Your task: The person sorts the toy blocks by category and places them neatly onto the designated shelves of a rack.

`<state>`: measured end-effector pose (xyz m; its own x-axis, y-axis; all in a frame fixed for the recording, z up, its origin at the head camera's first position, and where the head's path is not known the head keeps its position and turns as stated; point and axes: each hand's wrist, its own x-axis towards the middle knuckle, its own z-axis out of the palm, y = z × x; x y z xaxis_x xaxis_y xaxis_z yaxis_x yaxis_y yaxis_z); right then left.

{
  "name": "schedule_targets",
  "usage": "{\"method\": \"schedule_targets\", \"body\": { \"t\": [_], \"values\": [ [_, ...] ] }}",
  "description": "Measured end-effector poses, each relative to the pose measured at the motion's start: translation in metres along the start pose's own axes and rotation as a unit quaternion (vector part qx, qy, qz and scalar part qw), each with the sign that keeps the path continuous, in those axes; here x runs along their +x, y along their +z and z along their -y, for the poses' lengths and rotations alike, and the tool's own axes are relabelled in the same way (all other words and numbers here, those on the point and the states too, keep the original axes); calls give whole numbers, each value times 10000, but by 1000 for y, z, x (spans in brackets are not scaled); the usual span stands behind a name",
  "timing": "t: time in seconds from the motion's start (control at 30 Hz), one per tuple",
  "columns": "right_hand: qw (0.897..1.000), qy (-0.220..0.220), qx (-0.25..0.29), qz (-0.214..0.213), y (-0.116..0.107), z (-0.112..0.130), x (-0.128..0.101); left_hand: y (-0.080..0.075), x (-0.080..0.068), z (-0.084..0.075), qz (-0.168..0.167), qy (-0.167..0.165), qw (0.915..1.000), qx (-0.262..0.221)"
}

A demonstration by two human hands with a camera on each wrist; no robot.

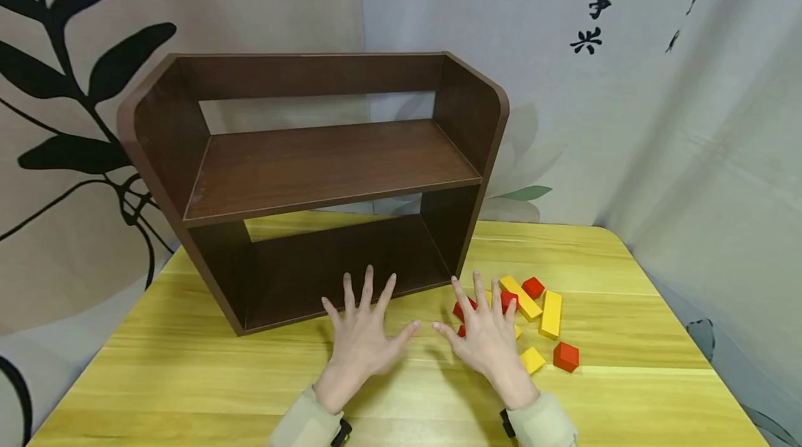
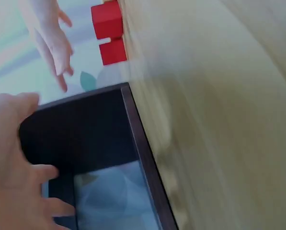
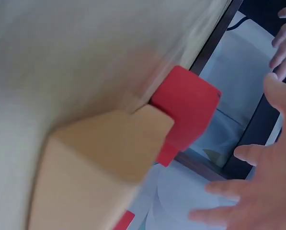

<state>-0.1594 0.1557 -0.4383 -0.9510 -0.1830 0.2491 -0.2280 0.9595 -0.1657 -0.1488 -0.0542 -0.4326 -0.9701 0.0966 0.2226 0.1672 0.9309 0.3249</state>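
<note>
Both hands hover palm-down with fingers spread and nothing held. The left hand is in front of the lower shelf of a dark brown wooden shelf unit, its fingertips overlapping the shelf's front edge in the head view. The right hand is over a loose group of red and yellow blocks, partly hiding some of them. A red cube and a yellow block lie to its right. Farther back are a long yellow block and another red block. In the right wrist view a red block appears close.
The light wooden table carries the two-tier shelf unit at its back left, standing at an angle. Behind it hang pale curtains with black leaf prints and characters. The table's right edge slopes away beyond the blocks.
</note>
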Motion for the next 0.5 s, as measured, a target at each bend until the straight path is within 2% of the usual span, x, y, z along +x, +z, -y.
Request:
{"method": "schedule_targets", "body": {
  "t": [0.03,0.1,0.17,0.2,0.27,0.33,0.4,0.5],
  "values": [
    [9999,-102,47,-63,0,-2,2,-3,1,2,-199,51,9998,-72],
    [9991,-322,249,-125,-1,-9,6,-10,2,9,-810,234,9961,-268],
    [9972,-558,488,-76,-3,-17,13,-20,4,18,-1600,477,9847,-507],
    [9959,-650,636,16,-3,-22,16,-26,5,23,-2028,605,9754,-618],
    [9922,-732,953,324,-5,-32,23,-40,7,34,-2851,793,9518,-810],
    [9882,-817,1133,625,-7,-43,29,-55,8,47,-3587,866,9243,-975],
    [9842,-891,1248,883,-8,-52,33,-69,9,62,-4224,825,8962,-1081],
    [9789,-1116,1351,1052,-6,-65,38,-83,6,84,-5020,549,8545,-1218]
  ]
}}
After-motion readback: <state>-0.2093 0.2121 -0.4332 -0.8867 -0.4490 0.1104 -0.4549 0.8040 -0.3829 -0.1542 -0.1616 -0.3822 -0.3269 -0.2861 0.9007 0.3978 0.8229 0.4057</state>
